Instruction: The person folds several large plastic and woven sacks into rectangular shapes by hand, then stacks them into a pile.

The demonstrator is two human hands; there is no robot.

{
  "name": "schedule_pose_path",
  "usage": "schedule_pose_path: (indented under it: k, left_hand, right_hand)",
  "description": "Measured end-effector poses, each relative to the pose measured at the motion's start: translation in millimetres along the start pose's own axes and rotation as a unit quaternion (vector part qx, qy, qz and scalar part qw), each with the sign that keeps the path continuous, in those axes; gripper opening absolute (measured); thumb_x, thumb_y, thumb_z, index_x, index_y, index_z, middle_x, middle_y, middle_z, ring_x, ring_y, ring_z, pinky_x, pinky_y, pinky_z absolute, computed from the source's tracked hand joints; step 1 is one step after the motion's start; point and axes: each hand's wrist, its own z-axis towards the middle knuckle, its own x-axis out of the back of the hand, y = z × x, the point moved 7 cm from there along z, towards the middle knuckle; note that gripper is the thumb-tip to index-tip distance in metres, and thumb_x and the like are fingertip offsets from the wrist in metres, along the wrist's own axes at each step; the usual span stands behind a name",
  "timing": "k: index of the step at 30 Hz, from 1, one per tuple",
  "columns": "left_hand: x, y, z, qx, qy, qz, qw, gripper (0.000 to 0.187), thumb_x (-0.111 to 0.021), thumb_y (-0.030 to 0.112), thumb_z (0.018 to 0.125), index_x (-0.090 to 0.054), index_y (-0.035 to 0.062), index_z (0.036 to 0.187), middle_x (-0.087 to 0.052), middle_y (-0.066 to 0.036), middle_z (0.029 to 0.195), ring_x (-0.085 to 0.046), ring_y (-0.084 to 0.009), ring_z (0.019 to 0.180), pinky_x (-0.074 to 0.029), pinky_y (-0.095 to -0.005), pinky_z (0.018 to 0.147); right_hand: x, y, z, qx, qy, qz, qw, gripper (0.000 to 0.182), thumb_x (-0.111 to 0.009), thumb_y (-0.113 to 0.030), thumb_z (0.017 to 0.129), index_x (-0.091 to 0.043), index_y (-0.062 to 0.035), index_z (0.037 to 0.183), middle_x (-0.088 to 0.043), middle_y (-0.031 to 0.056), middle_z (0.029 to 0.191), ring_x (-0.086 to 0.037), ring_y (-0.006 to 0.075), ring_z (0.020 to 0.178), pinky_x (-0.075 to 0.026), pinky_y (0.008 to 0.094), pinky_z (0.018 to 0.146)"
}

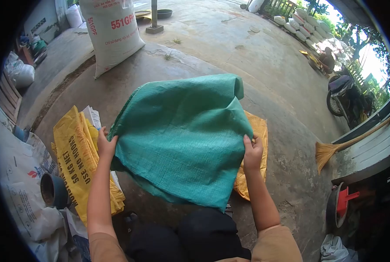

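Note:
A green woven sack (182,135) is spread between my two hands above my lap, its far right corner folded over. My left hand (106,143) pinches its left edge, thumb on top. On the opposite edge my right hand (252,152) grips the cloth between thumb and fingers. Beside my left forearm lies a pile of folded yellow sacks (74,159) with black print. An orange-yellow sack (258,126) lies on the floor, partly hidden behind the green one and my right hand.
A full white sack (114,37) stands ahead on the concrete floor. White sacks (24,187) and a dark pot (54,191) sit at the left. On the right are a straw broom (330,153), a red dustpan (344,201) and a parked motorbike (350,98).

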Motion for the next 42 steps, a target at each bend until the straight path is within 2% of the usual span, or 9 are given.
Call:
schedule_pose_path:
  k: [3, 11, 13, 14, 16, 21, 25, 36, 42]
  left_hand:
    - [-4, 30, -1, -0.164, 0.174, 0.351, 0.905, 0.053, -0.062, 0.016, 0.073, -0.039, 0.0058, 0.120, -0.046, -0.019, 0.115, -0.047, -0.0304, 0.105, -0.039, -0.0377, 0.086]
    - [-120, 21, -173, -0.295, -0.240, 0.257, 0.888, 0.073, -0.068, 0.037, 0.067, -0.034, 0.0074, 0.126, -0.034, -0.019, 0.128, -0.032, -0.0352, 0.119, -0.030, -0.0443, 0.096]
    - [-133, 13, -229, -0.330, -0.355, 0.300, 0.822, 0.085, -0.069, 0.046, 0.062, -0.032, 0.0107, 0.129, -0.029, -0.018, 0.132, -0.027, -0.0349, 0.124, -0.027, -0.0485, 0.095]
    - [-128, 5, -245, -0.331, -0.362, 0.301, 0.818, 0.085, -0.069, 0.046, 0.062, -0.032, 0.0107, 0.129, -0.029, -0.018, 0.132, -0.027, -0.0349, 0.124, -0.027, -0.0485, 0.095]
    - [-132, -14, -279, -0.351, -0.434, 0.349, 0.753, 0.091, -0.069, 0.049, 0.060, -0.027, 0.0154, 0.133, -0.026, -0.019, 0.135, -0.024, -0.0340, 0.126, -0.027, -0.0518, 0.094]
    - [-119, -58, -269, -0.308, -0.396, 0.410, 0.762, 0.096, -0.070, 0.050, 0.057, -0.025, 0.0156, 0.134, -0.023, -0.020, 0.136, -0.023, -0.0353, 0.126, -0.027, -0.0512, 0.094]
    - [-117, -54, -266, -0.277, -0.397, 0.416, 0.770, 0.092, -0.070, 0.045, 0.060, -0.026, 0.0144, 0.134, -0.024, -0.018, 0.136, -0.025, -0.0347, 0.125, -0.029, -0.0500, 0.094]
    - [-103, -97, -231, -0.340, -0.303, 0.466, 0.758, 0.042, -0.045, 0.011, 0.077, -0.047, 0.0075, 0.119, -0.042, -0.012, 0.128, -0.036, -0.0276, 0.121, -0.031, -0.0477, 0.093]
    - [-67, -127, -224, -0.307, -0.259, 0.494, 0.771, 0.043, -0.043, 0.011, 0.078, -0.045, 0.0036, 0.121, -0.043, -0.010, 0.127, -0.037, -0.0263, 0.120, -0.032, -0.0467, 0.092]
  right_hand:
    - [6, 114, -53, -0.126, -0.033, 0.007, 0.991, 0.028, -0.053, -0.006, 0.081, -0.046, 0.0049, 0.105, -0.057, 0.0102, 0.094, -0.054, 0.0117, 0.080, -0.043, 0.0227, 0.071]
    - [-62, 269, -188, -0.566, -0.268, 0.020, 0.780, 0.039, -0.056, -0.013, 0.080, -0.043, 0.0055, 0.112, -0.051, 0.0130, 0.110, -0.057, 0.0196, 0.085, -0.049, 0.0336, 0.065]
    - [-94, 246, -197, -0.355, -0.580, -0.056, 0.731, 0.036, -0.056, -0.020, 0.081, -0.048, 0.0012, 0.109, -0.056, 0.0130, 0.103, -0.059, 0.0234, 0.083, -0.048, 0.0359, 0.065]
    - [-93, 236, -191, -0.359, -0.575, -0.052, 0.734, 0.036, -0.056, -0.020, 0.081, -0.048, 0.0012, 0.109, -0.056, 0.0130, 0.103, -0.059, 0.0234, 0.083, -0.048, 0.0359, 0.065]
    - [-83, 203, -174, -0.016, -0.703, -0.362, 0.612, 0.031, -0.056, -0.025, 0.080, -0.054, -0.0045, 0.103, -0.061, 0.0132, 0.095, -0.059, 0.0269, 0.084, -0.047, 0.0375, 0.066]
    - [17, 194, -61, -0.053, -0.265, -0.373, 0.888, 0.019, -0.065, -0.021, 0.074, -0.058, -0.0035, 0.077, -0.057, 0.0079, 0.062, -0.055, 0.0181, 0.058, -0.044, 0.0293, 0.055]
    - [105, 228, 7, -0.085, -0.043, -0.394, 0.914, 0.058, -0.072, -0.032, 0.065, -0.050, 0.0003, 0.108, -0.056, 0.0149, 0.090, -0.055, 0.0261, 0.082, -0.044, 0.0339, 0.073]
    - [85, 238, 50, -0.045, -0.240, -0.327, 0.913, 0.031, -0.070, -0.020, 0.067, -0.060, 0.0003, 0.089, -0.049, 0.0197, 0.117, -0.047, 0.0322, 0.108, -0.034, 0.0358, 0.094]
    - [123, 154, 18, -0.157, -0.185, -0.104, 0.964, 0.021, -0.059, -0.020, 0.083, -0.054, 0.0000, 0.084, -0.055, 0.0116, 0.111, -0.053, 0.0115, 0.088, -0.042, 0.0237, 0.078]
